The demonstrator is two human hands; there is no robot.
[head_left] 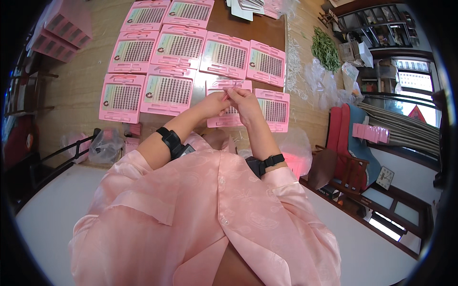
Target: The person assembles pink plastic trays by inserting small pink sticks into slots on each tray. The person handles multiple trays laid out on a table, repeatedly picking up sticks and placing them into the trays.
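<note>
My left hand (213,104) and my right hand (245,102) meet, fingers closed, over a pink tray (215,122) of false-eyelash clusters. Between the fingertips shows a slim pink tool (225,97), partly hidden; its exact kind is too small to tell. Both hands appear to grip it. They cover the middle of the tray, whose top and lower edges stay visible. Just right of my right hand lies another pink eyelash tray (275,110). To the left is an eyelash tray (167,90) with dark clusters in rows on a pale card.
Several more eyelash trays (126,98) lie in rows across the table (242,27). White cards (245,7) are piled at the far edge. Stacked pink boxes (62,28) stand far left. Green leaves (325,50) and plastic bags (317,78) lie right; a red chair (338,126) stands beyond.
</note>
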